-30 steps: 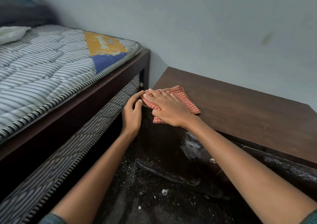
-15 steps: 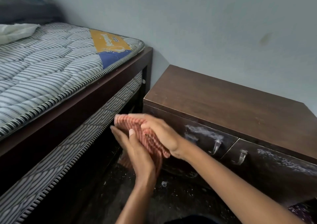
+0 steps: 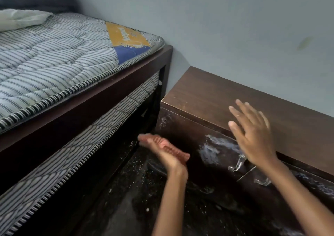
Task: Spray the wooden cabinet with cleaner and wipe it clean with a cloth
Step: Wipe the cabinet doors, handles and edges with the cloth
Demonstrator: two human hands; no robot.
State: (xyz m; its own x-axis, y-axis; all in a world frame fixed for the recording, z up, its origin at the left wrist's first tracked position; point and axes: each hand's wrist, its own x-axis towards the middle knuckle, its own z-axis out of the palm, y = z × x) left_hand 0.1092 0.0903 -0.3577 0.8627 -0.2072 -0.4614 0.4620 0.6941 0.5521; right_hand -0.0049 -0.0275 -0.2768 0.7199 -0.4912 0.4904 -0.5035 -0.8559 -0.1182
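Our left grip holds the folded cloth, right grip spread; we should wipe the cabinet's smeared front firmly.

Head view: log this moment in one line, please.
left hand: carries folded red checked cloth, grip blurred | right hand: open, off cloth, by dark brown wooden cabinet | cabinet front: white cleaner smears showing
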